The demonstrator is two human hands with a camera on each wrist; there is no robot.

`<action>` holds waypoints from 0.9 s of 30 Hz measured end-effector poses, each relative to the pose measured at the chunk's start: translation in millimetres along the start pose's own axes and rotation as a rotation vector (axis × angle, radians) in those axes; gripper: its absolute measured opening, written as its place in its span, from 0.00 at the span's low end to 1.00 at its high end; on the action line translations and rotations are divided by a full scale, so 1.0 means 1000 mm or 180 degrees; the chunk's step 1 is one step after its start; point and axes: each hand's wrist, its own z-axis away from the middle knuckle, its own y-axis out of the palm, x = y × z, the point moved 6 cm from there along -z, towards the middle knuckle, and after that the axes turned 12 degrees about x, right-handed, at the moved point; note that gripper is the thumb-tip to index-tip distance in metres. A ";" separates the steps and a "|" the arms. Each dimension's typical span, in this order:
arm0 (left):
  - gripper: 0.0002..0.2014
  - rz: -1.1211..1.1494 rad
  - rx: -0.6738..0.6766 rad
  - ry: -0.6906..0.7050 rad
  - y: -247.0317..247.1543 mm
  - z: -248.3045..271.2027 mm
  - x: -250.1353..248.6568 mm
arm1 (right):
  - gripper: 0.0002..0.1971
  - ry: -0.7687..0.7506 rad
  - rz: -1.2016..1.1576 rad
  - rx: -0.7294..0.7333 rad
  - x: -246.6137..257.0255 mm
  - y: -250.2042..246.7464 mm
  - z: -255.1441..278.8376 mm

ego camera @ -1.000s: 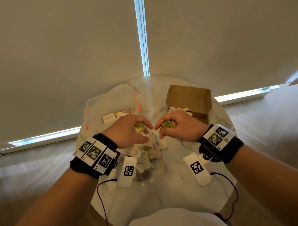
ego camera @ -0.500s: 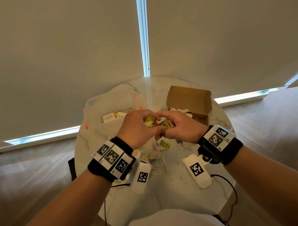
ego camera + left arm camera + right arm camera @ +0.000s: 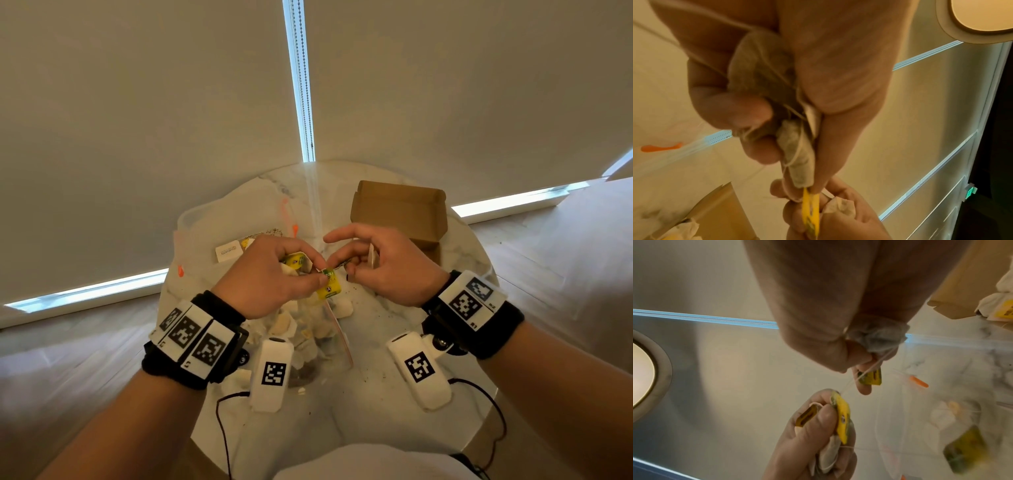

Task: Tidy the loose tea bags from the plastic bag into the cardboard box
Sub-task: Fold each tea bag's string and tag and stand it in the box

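No lettering is clear enough to read on any tag (image 3: 329, 282).

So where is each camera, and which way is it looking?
Head: sits on the person's head, looks forward and down at the marble table, both forearms and hands showing.
Left wrist: looks along the left hand, which grips tea bags.
Right wrist: looks along the right hand, which grips a tea bag.
Shared: both wrist views show the other hand, the yellow tags and the cardboard box.

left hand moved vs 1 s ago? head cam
Yes. The left hand has gone up and right, away from the near table edge toward the cardboard box, meeting the right hand.
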 end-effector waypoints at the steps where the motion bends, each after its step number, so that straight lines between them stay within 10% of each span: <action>1: 0.04 -0.0017 0.0026 -0.0004 0.000 0.001 0.000 | 0.22 -0.0028 -0.0001 -0.0021 0.000 0.000 0.001; 27: 0.16 -0.0159 0.0064 0.0000 -0.008 0.008 -0.006 | 0.10 -0.0593 0.0758 -0.0097 0.024 0.002 0.010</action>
